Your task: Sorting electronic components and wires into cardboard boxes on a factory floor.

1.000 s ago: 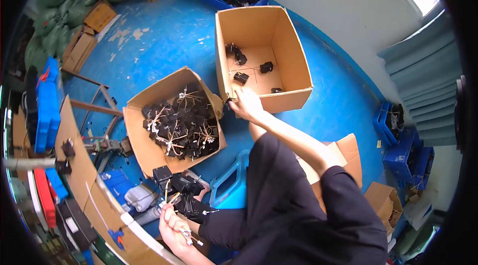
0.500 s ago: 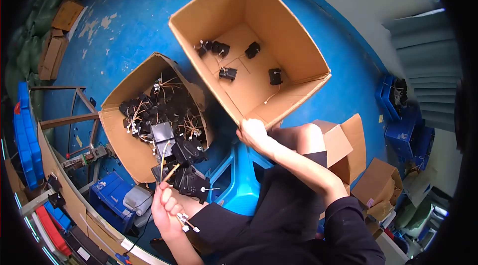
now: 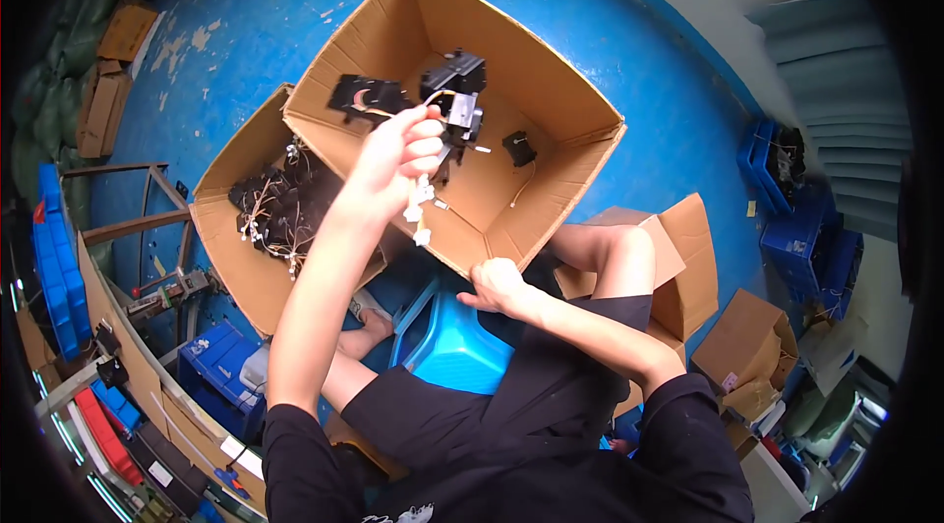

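Observation:
My left hand is closed round the wires of several black plastic parts. The parts dangle over the larger cardboard box, and white plugs stick out below the fist. A black part with a wire lies on that box's bottom; my hand and its bundle cover much of the rest. My right hand grips the box's near corner. To the left, the smaller cardboard box holds a heap of similar black parts with wires and white plugs. The larger box partly overlaps it.
A blue plastic stool stands between my legs. Open cardboard boxes sit at my right, with blue bins beyond. At left are a metal frame, a blue crate and a workbench edge.
My left hand has lifted the wired black parts from the smaller box and carried them up and right over the larger one. The larger box has shifted left over the smaller box.

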Motion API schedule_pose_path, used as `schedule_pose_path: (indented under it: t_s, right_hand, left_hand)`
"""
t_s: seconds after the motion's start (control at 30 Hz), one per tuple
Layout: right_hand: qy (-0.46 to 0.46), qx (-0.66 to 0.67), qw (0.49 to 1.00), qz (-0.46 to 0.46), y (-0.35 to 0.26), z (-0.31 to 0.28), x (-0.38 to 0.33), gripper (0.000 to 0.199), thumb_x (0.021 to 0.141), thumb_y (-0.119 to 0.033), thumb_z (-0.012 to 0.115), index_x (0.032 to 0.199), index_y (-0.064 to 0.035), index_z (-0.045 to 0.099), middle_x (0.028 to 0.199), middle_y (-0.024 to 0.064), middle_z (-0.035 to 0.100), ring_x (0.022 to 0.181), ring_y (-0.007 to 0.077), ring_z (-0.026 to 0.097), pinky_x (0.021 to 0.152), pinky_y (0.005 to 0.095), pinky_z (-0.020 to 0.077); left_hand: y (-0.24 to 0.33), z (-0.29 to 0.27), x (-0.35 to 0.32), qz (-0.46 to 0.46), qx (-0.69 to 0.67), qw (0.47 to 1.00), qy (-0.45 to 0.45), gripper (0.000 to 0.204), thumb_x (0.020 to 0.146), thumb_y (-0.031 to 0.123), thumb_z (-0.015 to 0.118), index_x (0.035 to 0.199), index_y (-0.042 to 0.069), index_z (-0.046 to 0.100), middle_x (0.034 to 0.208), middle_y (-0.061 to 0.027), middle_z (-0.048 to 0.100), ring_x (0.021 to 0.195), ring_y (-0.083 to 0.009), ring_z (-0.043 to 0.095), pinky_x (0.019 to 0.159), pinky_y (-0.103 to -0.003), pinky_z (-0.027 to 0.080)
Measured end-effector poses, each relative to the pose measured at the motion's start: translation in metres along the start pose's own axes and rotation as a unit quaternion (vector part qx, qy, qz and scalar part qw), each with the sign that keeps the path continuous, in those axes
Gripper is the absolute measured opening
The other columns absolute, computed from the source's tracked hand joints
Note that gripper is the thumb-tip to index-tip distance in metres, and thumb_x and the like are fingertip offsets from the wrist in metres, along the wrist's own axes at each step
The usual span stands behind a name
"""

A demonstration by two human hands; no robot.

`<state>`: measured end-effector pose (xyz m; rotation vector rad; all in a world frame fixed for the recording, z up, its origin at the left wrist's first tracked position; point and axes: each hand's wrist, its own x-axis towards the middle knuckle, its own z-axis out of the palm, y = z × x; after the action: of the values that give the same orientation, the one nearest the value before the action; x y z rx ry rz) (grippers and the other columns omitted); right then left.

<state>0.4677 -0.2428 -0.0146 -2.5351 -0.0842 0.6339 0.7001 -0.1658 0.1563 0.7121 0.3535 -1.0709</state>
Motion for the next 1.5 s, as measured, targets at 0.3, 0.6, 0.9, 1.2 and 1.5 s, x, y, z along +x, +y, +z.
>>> schedule_pose_path:
  t_s: [0.3, 0.6, 0.9, 1.2, 1.5]
  right_hand:
    - [-0.177, 0.131, 0.969, 0.110, 0.099, -0.033, 0.085, 0.021, 0.076, -0.012, 0.057, 0.082, 0.0031, 0.071, 0.082, 0.0205, 0.068, 0.079, 0.0380, 0.065, 0.069, 0.0403, 0.0548]
    - [-0.264, 0.275, 0.872, 0.307, 0.317, 0.106, 0.208, 0.031, 0.081, -0.018, 0.055, 0.101, 0.0023, 0.069, 0.100, 0.0116, 0.070, 0.084, 0.0300, 0.065, 0.076, 0.0367, 0.0538]
    - [-0.038, 0.213, 0.817, 0.535, 0.361, 0.251, 0.205, 0.024, 0.084, -0.017, 0.055, 0.096, -0.0003, 0.066, 0.086, 0.0156, 0.067, 0.072, 0.0281, 0.063, 0.064, 0.0327, 0.0536]
    - [0.106, 0.335, 0.791, 0.502, 0.387, 0.308, 0.177, 0.019, 0.086, -0.015, 0.052, 0.093, -0.0037, 0.066, 0.080, 0.0110, 0.063, 0.066, 0.0224, 0.059, 0.057, 0.0292, 0.0488]
    - [0.284, 0.405, 0.726, 0.478, 0.493, 0.352, 0.162, 0.017, 0.087, -0.014, 0.050, 0.089, -0.0071, 0.065, 0.074, 0.0064, 0.060, 0.060, 0.0166, 0.054, 0.051, 0.0257, 0.0440]
  left_hand:
    - [-0.115, -0.112, 0.219, -0.163, 0.286, 0.938, 0.107, 0.011, 0.087, 0.010, 0.050, 0.089, 0.002, 0.057, 0.063, -0.0042, 0.046, 0.046, -0.0118, 0.036, 0.039, -0.024, 0.028]
    - [-0.253, -0.285, 0.305, -0.356, 0.523, 0.752, 0.184, 0.012, 0.078, 0.010, 0.054, 0.079, 0.000, 0.062, 0.062, -0.0149, 0.058, 0.043, -0.0235, 0.049, 0.039, -0.032, 0.039]
    - [-0.336, -0.352, 0.296, -0.294, 0.508, 0.782, 0.211, 0.026, 0.087, 0.018, 0.048, 0.095, 0.000, 0.065, 0.077, -0.0166, 0.064, 0.054, -0.0260, 0.059, 0.045, -0.033, 0.048]
    - [-0.303, -0.316, 0.271, -0.230, 0.329, 0.872, 0.280, 0.027, 0.094, 0.025, 0.047, 0.093, 0.002, 0.061, 0.071, -0.0087, 0.055, 0.049, -0.0172, 0.047, 0.041, -0.028, 0.036]
    - [-0.240, -0.246, 0.294, -0.280, -0.005, 0.924, 0.261, 0.026, 0.098, 0.028, 0.048, 0.088, 0.005, 0.056, 0.058, 0.0040, 0.037, 0.042, -0.0040, 0.027, 0.037, -0.020, 0.019]
